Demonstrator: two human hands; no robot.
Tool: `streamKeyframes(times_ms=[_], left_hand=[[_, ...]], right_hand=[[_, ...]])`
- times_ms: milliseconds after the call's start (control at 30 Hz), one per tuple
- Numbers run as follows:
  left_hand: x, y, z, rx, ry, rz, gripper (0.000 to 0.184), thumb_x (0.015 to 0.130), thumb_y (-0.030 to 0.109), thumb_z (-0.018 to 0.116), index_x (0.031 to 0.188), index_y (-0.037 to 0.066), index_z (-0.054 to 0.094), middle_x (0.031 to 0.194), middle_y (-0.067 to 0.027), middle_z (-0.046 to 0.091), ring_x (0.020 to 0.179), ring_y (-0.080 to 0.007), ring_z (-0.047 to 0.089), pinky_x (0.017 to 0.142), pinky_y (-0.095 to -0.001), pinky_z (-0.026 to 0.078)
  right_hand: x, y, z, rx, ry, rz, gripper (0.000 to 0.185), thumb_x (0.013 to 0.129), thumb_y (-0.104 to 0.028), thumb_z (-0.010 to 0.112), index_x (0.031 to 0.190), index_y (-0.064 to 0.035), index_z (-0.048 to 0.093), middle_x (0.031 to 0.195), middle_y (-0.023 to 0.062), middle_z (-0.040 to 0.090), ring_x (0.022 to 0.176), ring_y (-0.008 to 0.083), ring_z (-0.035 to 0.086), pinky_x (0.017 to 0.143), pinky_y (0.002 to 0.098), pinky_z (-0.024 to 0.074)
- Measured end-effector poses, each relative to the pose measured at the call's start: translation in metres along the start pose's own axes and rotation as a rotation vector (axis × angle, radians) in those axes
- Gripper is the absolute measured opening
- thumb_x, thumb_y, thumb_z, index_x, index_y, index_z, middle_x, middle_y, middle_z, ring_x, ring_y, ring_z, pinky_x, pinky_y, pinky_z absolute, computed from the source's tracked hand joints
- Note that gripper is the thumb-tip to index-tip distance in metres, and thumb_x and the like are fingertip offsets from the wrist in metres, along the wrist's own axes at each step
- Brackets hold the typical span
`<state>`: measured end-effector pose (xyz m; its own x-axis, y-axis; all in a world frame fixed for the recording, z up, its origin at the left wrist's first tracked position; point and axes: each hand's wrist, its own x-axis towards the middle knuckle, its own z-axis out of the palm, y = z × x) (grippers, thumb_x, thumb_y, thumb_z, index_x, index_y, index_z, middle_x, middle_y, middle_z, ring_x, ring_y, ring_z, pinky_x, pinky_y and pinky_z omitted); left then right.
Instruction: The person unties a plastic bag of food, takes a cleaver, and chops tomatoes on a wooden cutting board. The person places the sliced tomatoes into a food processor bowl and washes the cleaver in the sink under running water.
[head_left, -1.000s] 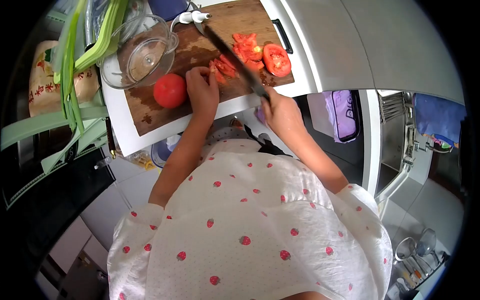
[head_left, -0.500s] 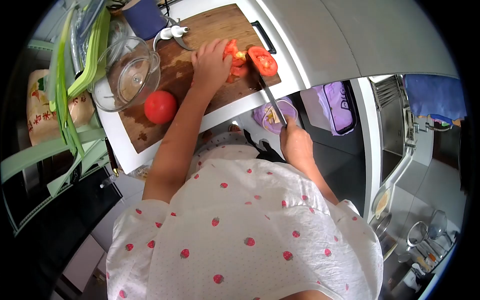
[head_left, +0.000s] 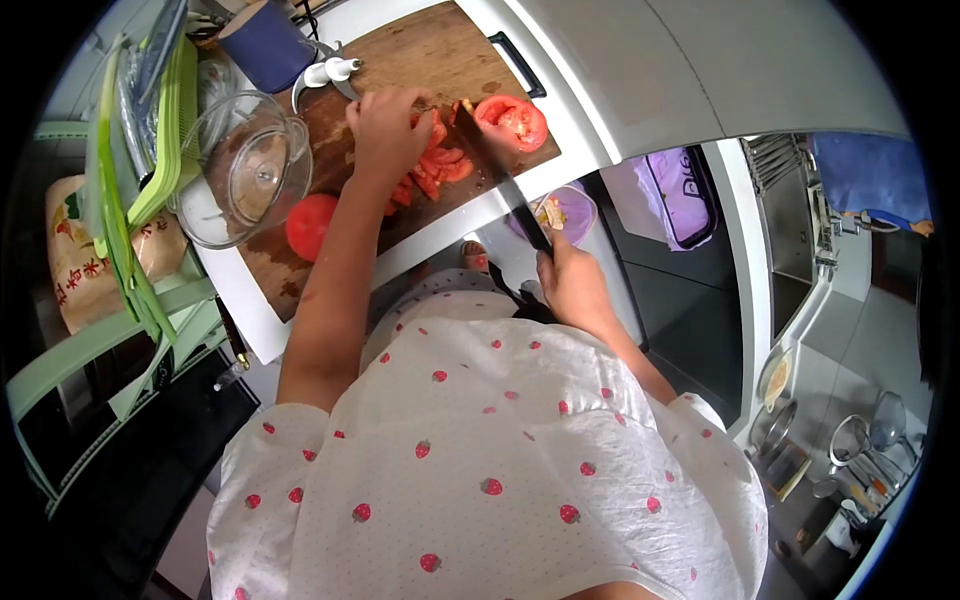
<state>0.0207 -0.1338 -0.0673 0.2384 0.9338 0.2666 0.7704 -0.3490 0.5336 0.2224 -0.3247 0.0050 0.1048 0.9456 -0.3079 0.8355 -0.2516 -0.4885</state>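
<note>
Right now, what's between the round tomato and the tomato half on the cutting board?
Head view: from the round tomato to the tomato half, the left forearm crosses, then sliced tomato pieces, then the kitchen knife blade.

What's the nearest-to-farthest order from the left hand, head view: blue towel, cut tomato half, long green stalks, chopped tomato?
From the left hand:
1. Chopped tomato: right beside the fingers, on the board.
2. Cut tomato half: further right, same board.
3. Long green stalks: off to the left.
4. Blue towel: far right.
</note>
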Motion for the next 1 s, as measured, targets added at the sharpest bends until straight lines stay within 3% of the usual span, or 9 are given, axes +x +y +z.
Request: streamKeyframes(times_ms=[133, 267, 333, 433, 533, 600, 700, 900, 1000], left_hand=[[0.013, 0.023, 0.01, 0.053, -0.02, 0.166, 0.028, 0.071, 0.021, 0.067, 0.099, 0.018, 0.065, 0.098, -0.0052, 0.062, 0.103, -0.0272, 0.051, 0.097, -0.0541, 0.026], [0.026, 0.03, 0.029, 0.213, -0.167, 0.163, 0.026, 0.071, 0.02, 0.068, 0.098, 0.018, 0.066, 0.097, -0.0053, 0.062, 0.103, -0.0266, 0.051, 0.097, -0.0542, 0.027], [0.03, 0.032, 0.03, 0.233, -0.217, 0.152, 0.027, 0.071, 0.02, 0.069, 0.097, 0.018, 0.066, 0.095, -0.0054, 0.062, 0.102, -0.0266, 0.051, 0.097, -0.0546, 0.027], [0.027, 0.027, 0.018, 0.113, -0.114, 0.035, 0.026, 0.069, 0.018, 0.069, 0.095, 0.014, 0.065, 0.091, -0.0061, 0.063, 0.096, -0.027, 0.054, 0.097, -0.0537, 0.029], [0.004, 0.045, -0.012, -0.183, 0.174, 0.034, 0.022, 0.072, 0.012, 0.068, 0.093, 0.009, 0.063, 0.084, -0.0056, 0.063, 0.081, -0.0217, 0.059, 0.084, -0.0422, 0.044], [-0.022, 0.083, -0.038, -0.888, -0.054, -0.556, 0.018, 0.075, 0.007, 0.064, 0.094, 0.006, 0.062, 0.08, -0.0043, 0.061, 0.065, -0.0145, 0.059, 0.062, -0.0283, 0.049], [-0.059, 0.087, -0.017, -0.935, -0.391, -0.513, 0.024, 0.08, 0.011, 0.061, 0.1, 0.0, 0.059, 0.081, -0.0038, 0.061, 0.069, -0.0082, 0.057, 0.06, -0.0212, 0.048], [-0.079, 0.112, 0.086, -0.762, -0.83, -0.479, 0.031, 0.08, 0.011, 0.061, 0.107, -0.003, 0.056, 0.09, -0.0078, 0.061, 0.075, -0.0114, 0.058, 0.064, -0.0236, 0.048], [-0.074, 0.142, 0.114, -0.926, -0.581, -0.38, 0.032, 0.082, 0.011, 0.061, 0.111, -0.003, 0.055, 0.094, -0.0088, 0.061, 0.081, -0.0141, 0.058, 0.072, -0.0259, 0.048]], right_hand=[[-0.011, 0.011, -0.005, 0.134, 0.106, -0.033, 0.03, 0.086, -0.012, 0.055, 0.113, 0.0007, 0.053, 0.071, 0.0249, 0.059, 0.065, 0.041, 0.059, 0.062, 0.0426, 0.0463], [-0.021, 0.003, -0.022, 0.315, 0.161, 0.061, 0.024, 0.089, -0.011, 0.054, 0.109, 0.0014, 0.056, 0.062, 0.0165, 0.053, 0.053, 0.0215, 0.051, 0.056, 0.0316, 0.0438], [-0.023, 0.006, -0.025, 0.335, 0.206, 0.038, 0.026, 0.086, -0.009, 0.054, 0.109, 0.0024, 0.053, 0.067, 0.0257, 0.057, 0.066, 0.0435, 0.059, 0.058, 0.0425, 0.0462], [-0.025, 0.009, -0.027, 0.39, 0.226, 0.051, 0.025, 0.086, -0.009, 0.054, 0.108, 0.0028, 0.053, 0.066, 0.0258, 0.056, 0.065, 0.0437, 0.058, 0.058, 0.0425, 0.0458], [-0.026, 0.013, -0.032, 0.39, 0.229, 0.067, 0.026, 0.085, -0.009, 0.055, 0.109, 0.0015, 0.054, 0.071, 0.0258, 0.058, 0.069, 0.0431, 0.059, 0.06, 0.0433, 0.0467], [-0.026, 0.019, -0.034, 0.329, 0.287, 0.021, 0.027, 0.084, -0.008, 0.056, 0.109, -0.0003, 0.055, 0.075, 0.025, 0.059, 0.071, 0.0423, 0.06, 0.061, 0.0437, 0.0474], [-0.03, 0.027, -0.042, 0.215, 0.375, -0.048, 0.028, 0.082, -0.008, 0.057, 0.11, -0.0042, 0.056, 0.082, 0.0228, 0.062, 0.075, 0.0407, 0.06, 0.064, 0.0444, 0.0486], [-0.051, 0.048, -0.068, 0.107, 0.515, -0.111, 0.027, 0.081, -0.006, 0.059, 0.108, -0.0076, 0.06, 0.087, 0.0184, 0.064, 0.074, 0.0368, 0.062, 0.062, 0.0402, 0.05], [-0.063, 0.058, -0.075, 0.109, 0.548, -0.105, 0.028, 0.08, -0.005, 0.059, 0.108, -0.0068, 0.059, 0.087, 0.0185, 0.064, 0.073, 0.0362, 0.062, 0.061, 0.0396, 0.0497]])
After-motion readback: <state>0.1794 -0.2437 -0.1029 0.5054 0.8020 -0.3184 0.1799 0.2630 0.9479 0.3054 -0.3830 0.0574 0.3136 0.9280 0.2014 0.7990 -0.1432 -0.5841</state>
